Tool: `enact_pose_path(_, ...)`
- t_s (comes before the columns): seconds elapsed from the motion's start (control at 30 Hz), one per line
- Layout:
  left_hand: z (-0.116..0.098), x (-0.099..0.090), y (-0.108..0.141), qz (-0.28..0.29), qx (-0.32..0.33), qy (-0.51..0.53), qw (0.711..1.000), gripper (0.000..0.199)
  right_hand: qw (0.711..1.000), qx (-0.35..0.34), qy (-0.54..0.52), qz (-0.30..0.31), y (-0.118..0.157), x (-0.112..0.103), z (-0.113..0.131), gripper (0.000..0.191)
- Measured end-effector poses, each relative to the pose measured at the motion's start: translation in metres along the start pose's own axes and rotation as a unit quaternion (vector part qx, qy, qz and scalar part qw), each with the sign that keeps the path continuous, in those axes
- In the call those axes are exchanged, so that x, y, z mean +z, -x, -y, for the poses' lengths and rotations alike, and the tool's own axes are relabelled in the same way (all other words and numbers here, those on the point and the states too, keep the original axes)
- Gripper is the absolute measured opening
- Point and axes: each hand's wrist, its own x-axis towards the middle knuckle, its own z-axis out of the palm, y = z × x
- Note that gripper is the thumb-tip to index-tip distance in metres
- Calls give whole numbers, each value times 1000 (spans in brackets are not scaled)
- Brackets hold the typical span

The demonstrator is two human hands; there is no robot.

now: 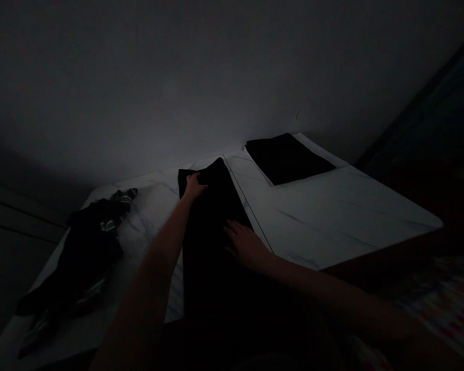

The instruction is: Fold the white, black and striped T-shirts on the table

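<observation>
**Black garment stretched lengthwise under both hands**

The black garment [212, 242] lies along a white marble table [332, 216], its long axis pointing toward the wall [178, 77]. The left hand [195, 186] closes on its far end; the right hand [244, 245] rests flat on it, fingers apart. Its near end is lost in shadow. A folded black cloth [286, 157] lies far right, a crumpled striped dark garment [81, 257] left.

- Under the left hand [195, 186] and right hand [245, 245], the black cloth [212, 232] vanishes into shadow at the bottom edge.
- Right of the hands, patterned fabric [441, 304] is cut off.
</observation>
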Motion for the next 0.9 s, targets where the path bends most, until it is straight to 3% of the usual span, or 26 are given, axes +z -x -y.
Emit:
enact_pose_path(0.13, -16, -5, 25, -46, 8, -152, 987, 59, 1000, -11, -8, -27, 36, -5, 8, 50)
enact_pose_path(0.23, -33, -2, 54, -47, 131, -225, 964, 49, 999, -17, -2, -37, 51, -6, 13, 47)
enact_pose_path(0.37, -41, 15, 105, 144, 332, -190, 913, 41, 1000, 15, -3, -1, 62, -11, 20, 44)
enact_pose_path(0.47, -33, 21, 148, 261, 413, -116, 865, 40, 998, 9, -65, 15, 70, -11, 22, 44)
enact_pose_path(0.6, -24, 5, 197, 312, 457, -54, 831, 38, 981, -95, -161, -48, 81, 3, 17, 36)
enact_pose_path(0.7, -23, -11, 223, 324, 487, -38, 810, 50, 962, -160, -190, -113, 87, 12, 12, 29)
enact_pose_path(0.8, -22, -13, 239, 290, 485, -60, 823, 45, 949, -192, -190, -161, 91, 11, 10, 25)
enact_pose_path(0.9, -20, -5, 248, 251, 469, -106, 840, 25, 955, -200, -170, -141, 97, 3, 6, 27)
